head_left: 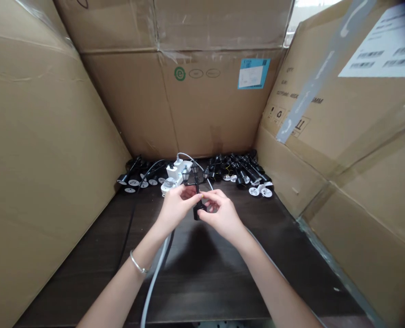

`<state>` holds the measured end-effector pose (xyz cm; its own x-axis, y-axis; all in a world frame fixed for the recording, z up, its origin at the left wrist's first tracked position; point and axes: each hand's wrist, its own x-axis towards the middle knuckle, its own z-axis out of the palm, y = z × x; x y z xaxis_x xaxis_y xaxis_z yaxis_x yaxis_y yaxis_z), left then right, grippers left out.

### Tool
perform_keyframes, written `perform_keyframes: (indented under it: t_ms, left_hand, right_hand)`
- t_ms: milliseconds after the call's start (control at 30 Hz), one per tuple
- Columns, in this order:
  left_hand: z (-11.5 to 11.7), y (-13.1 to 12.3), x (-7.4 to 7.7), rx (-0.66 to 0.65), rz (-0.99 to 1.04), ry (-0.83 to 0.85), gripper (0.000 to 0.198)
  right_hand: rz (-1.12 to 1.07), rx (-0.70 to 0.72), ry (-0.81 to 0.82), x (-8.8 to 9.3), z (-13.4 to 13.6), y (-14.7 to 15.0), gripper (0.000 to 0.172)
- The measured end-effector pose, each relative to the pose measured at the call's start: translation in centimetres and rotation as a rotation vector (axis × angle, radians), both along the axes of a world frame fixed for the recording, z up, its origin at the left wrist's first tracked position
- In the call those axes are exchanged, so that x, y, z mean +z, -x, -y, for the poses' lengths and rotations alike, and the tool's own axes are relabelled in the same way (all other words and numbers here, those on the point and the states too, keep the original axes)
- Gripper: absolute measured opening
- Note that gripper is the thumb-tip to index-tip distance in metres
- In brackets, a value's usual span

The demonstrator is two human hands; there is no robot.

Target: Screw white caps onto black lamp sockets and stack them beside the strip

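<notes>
Head view: left hand (177, 205) and right hand (224, 217) half-curled, pinching lamp (197, 186) above desk (202, 282) middle. Some left fingers hidden; lamp top blurs into power strip (175, 176) toward back edge. Boxes (205, 109) wall three sides.

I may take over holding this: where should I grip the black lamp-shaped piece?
The black lamp-shaped piece is probably best gripped by its base, coming from below, where no hand blocks it: that end is a stout cylinder, while the stem is thin and partly covered. Avoid the top, where arms branch sideways. Leave room for the right hand, whose thumb lies at the base.
</notes>
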<state>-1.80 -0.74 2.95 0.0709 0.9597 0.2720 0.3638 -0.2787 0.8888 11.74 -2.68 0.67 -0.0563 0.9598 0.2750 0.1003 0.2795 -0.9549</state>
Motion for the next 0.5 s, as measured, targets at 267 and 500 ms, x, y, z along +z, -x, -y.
perform_keyframes:
  t_ms: [267, 500]
  left_hand:
    - [-2.1, 6.8, 5.7, 0.338, 0.069, -0.097, 0.028]
    - [-10.4, 15.2, 6.9, 0.766, -0.201, -0.042, 0.017]
  right_hand:
    - [-0.111, 0.003, -0.006, 1.2, 0.0, -0.8, 0.035]
    - [-0.145, -0.115, 0.010, 1.3, -0.5, -1.1, 0.028]
